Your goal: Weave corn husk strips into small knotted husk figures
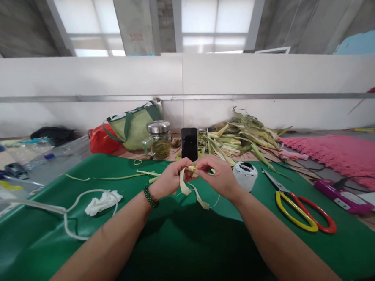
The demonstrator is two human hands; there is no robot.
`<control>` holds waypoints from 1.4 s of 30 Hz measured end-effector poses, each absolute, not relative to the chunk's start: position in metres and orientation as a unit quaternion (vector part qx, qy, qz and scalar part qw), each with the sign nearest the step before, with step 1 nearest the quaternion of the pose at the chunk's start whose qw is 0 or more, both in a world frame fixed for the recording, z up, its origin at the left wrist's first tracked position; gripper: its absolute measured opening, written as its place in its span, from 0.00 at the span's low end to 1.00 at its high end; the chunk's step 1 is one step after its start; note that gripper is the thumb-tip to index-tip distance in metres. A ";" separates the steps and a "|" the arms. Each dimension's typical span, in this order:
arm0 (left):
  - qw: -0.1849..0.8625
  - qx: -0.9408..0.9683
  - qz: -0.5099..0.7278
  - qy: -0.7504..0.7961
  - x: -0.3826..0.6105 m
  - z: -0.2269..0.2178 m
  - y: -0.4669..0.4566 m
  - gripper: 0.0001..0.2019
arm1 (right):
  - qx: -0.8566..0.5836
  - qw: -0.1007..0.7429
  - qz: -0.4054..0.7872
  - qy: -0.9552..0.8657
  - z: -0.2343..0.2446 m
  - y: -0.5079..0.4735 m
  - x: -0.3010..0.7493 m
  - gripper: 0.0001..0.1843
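Note:
Close together over the green mat (199, 251), my two hands meet at a pale husk strip (184, 185) that is folded or wrapped into a small bundle. My left hand (170, 179), with a green bead bracelet above the wrist, pinches the bundle from the left. Fingertips of my right hand (220, 175) are closed on its right side. Two strip ends hang below the fingers, and a thin white thread trails beneath them. Fingers hide part of the bundle. Beside my right wrist stands a white thread spool (245, 178). Large scissors (284, 190) with yellow and red handles lie open farther right.
Behind my hands a phone (189, 144) stands upright, with a glass mug (161, 145) to its left and a husk heap (248, 133) to its right. A white cord (65, 210) and crumpled tissue (102, 203) lie left. Pink fabric (339, 156) spreads at right.

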State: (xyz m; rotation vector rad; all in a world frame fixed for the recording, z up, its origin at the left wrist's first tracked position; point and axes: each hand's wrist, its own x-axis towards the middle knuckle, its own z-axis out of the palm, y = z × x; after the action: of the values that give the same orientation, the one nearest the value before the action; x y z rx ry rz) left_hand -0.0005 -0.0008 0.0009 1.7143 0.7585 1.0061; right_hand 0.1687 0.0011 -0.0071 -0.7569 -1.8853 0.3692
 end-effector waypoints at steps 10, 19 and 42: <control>0.514 0.679 0.427 0.305 -0.002 0.004 -0.001 0.19 | -0.249 0.529 0.247 -0.773 -0.004 0.000 0.172 0.07; 0.514 0.672 0.430 0.314 -0.004 0.005 0.000 0.17 | -0.270 0.553 0.422 -0.666 -0.005 0.002 0.170 0.08; 0.459 0.714 0.414 0.329 -0.003 -0.003 0.003 0.10 | -0.309 0.495 -0.014 -0.812 -0.010 -0.001 0.167 0.10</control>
State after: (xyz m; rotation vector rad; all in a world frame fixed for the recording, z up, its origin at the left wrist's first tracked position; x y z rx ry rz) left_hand -0.0035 0.0026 -0.0028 1.7585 0.8096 1.0195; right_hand 0.1674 -0.0010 -0.0098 -0.7500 -1.9672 -0.0348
